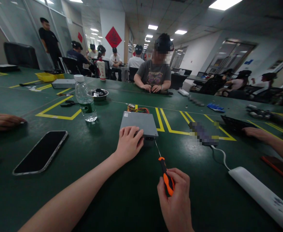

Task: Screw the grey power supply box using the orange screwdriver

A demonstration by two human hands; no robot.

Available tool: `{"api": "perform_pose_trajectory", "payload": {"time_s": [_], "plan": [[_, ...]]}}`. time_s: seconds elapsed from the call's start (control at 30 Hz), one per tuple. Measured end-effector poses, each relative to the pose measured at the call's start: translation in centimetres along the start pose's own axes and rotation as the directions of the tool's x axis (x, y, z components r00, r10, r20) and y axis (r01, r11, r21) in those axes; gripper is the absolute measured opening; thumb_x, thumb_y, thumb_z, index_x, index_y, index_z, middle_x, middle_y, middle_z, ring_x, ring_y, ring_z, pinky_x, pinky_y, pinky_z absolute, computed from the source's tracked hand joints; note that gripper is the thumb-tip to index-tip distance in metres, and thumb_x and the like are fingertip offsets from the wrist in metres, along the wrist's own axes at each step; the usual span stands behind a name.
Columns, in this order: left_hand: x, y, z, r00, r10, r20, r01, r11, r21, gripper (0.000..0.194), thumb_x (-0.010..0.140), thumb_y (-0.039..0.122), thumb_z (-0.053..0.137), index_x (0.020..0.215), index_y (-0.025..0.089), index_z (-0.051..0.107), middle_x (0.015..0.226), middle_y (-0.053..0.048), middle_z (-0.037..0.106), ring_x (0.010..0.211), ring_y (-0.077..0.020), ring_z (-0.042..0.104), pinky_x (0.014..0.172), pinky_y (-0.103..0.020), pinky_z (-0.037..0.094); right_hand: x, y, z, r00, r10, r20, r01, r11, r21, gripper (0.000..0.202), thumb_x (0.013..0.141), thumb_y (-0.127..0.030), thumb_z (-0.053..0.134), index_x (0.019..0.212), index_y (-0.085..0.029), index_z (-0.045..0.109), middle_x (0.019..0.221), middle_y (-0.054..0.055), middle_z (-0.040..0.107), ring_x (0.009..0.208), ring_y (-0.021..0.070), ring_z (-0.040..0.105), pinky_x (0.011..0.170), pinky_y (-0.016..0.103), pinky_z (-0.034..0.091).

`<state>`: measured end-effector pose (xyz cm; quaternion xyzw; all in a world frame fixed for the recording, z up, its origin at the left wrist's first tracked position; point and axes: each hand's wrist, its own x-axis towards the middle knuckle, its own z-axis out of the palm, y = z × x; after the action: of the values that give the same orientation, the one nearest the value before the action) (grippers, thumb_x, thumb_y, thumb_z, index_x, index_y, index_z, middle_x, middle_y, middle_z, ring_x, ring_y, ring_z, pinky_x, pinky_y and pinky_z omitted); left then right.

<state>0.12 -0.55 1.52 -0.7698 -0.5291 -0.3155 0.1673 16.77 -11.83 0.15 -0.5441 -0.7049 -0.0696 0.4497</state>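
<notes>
A grey metal computer power supply [141,121] lies flat on the green table, its bundle of coloured cables [141,110] at the far side. My left hand [130,141] grips its near left part, fingers curled over the top and thumb by the front edge. In my right hand [176,190] is an orange and black screwdriver [165,177], held by the handle between thumb and fingers. The screwdriver's thin shaft points away from me, and its tip meets the near right corner of the power supply. Whether it sits in a screw is too small to tell.
To the left are a black-screened phone [42,153], a water bottle [85,100] and a metal bowl [99,94]. On the right lie a white power strip [259,193] and a cable. Other people's hands [4,122] rest at both sides; a person [153,71] sits opposite.
</notes>
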Motion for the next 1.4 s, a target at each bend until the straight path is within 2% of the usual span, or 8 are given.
{"api": "perform_pose_trajectory", "payload": {"time_s": [0.23,0.43,0.67,0.9,1.1,1.2,1.3,1.4], "plan": [[0.0,0.1,-0.1,1.000,0.000,-0.008,0.000,1.000,-0.002,0.025,0.083,0.029,0.047,0.105,0.023,0.055,0.109,-0.008,0.055,0.101,-0.0254,0.044,0.084,-0.042,0.033,0.1,0.7,-0.8,0.993,-0.096,-0.063,0.087,0.987,-0.133,0.026,0.089,-0.028,0.046,0.113,-0.018,0.047,0.100,0.011,0.058,0.088,0.0202,0.061,0.068,0.030,0.053],[0.0,0.0,0.0,1.000,-0.001,-0.014,0.001,1.000,-0.004,0.025,0.082,0.029,0.047,0.105,0.023,0.056,0.109,-0.008,0.056,0.100,-0.0255,0.044,0.083,-0.042,0.033,0.0,1.2,-1.1,0.997,0.056,0.055,-0.047,0.987,-0.155,0.031,0.093,-0.038,0.032,0.108,-0.018,0.050,0.082,0.006,0.062,0.061,0.0159,0.063,0.044,0.022,0.047],[0.0,0.0,-0.1,1.000,0.007,-0.013,-0.007,1.000,0.005,0.026,0.084,0.029,0.045,0.106,0.023,0.055,0.110,-0.007,0.056,0.101,-0.0252,0.045,0.084,-0.041,0.033,-1.1,0.7,-0.6,0.965,0.180,0.192,-0.178,0.984,-0.026,0.038,0.090,-0.042,0.034,0.116,-0.016,0.040,0.089,0.010,0.061,0.057,0.0171,0.063,0.045,0.025,0.050],[0.0,-0.1,0.0,1.000,0.006,-0.001,-0.006,1.000,0.005,0.026,0.083,0.030,0.046,0.107,0.022,0.055,0.110,-0.008,0.056,0.102,-0.0256,0.044,0.084,-0.042,0.033,-1.6,1.0,-0.6,0.929,0.256,0.268,-0.259,0.966,-0.024,0.032,0.091,-0.044,0.035,0.107,-0.017,0.042,0.064,0.002,0.063,0.045,0.0171,0.061,0.038,0.023,0.047],[-0.1,0.0,0.1,1.000,0.006,-0.003,-0.006,1.000,0.004,0.026,0.083,0.030,0.047,0.107,0.023,0.054,0.110,-0.008,0.055,0.102,-0.0256,0.044,0.084,-0.042,0.032,-1.3,0.6,-0.3,0.965,0.223,0.136,-0.227,0.974,0.010,0.040,0.088,-0.048,0.038,0.111,-0.015,0.038,0.090,0.013,0.061,0.065,0.0208,0.066,0.049,0.028,0.052],[-0.1,0.0,0.1,1.000,0.008,-0.019,-0.007,1.000,0.010,0.025,0.083,0.029,0.047,0.106,0.023,0.055,0.109,-0.008,0.056,0.101,-0.0253,0.044,0.084,-0.041,0.033,-1.3,0.4,-0.1,0.982,0.172,0.082,-0.176,0.984,0.041,0.034,0.090,-0.044,0.035,0.109,-0.016,0.038,0.096,0.014,0.057,0.068,0.0199,0.065,0.052,0.028,0.052],[0.0,0.0,0.1,0.999,0.013,-0.029,-0.013,1.000,0.017,0.025,0.084,0.029,0.046,0.105,0.022,0.055,0.109,-0.007,0.056,0.100,-0.0252,0.044,0.083,-0.041,0.033,-1.5,0.5,-0.2,0.980,0.163,0.115,-0.165,0.986,0.007,0.032,0.090,-0.046,0.034,0.105,-0.018,0.041,0.084,0.009,0.061,0.058,0.0184,0.064,0.046,0.026,0.050],[0.0,0.0,0.1,0.999,0.014,-0.029,-0.013,1.000,0.016,0.025,0.083,0.030,0.046,0.105,0.022,0.055,0.109,-0.007,0.056,0.100,-0.0251,0.045,0.083,-0.041,0.033,-1.6,0.7,-0.5,0.944,0.271,0.189,-0.270,0.962,-0.029,0.033,0.090,-0.049,0.031,0.101,-0.020,0.042,0.063,0.001,0.059,0.045,0.0168,0.059,0.039,0.024,0.045]]}}
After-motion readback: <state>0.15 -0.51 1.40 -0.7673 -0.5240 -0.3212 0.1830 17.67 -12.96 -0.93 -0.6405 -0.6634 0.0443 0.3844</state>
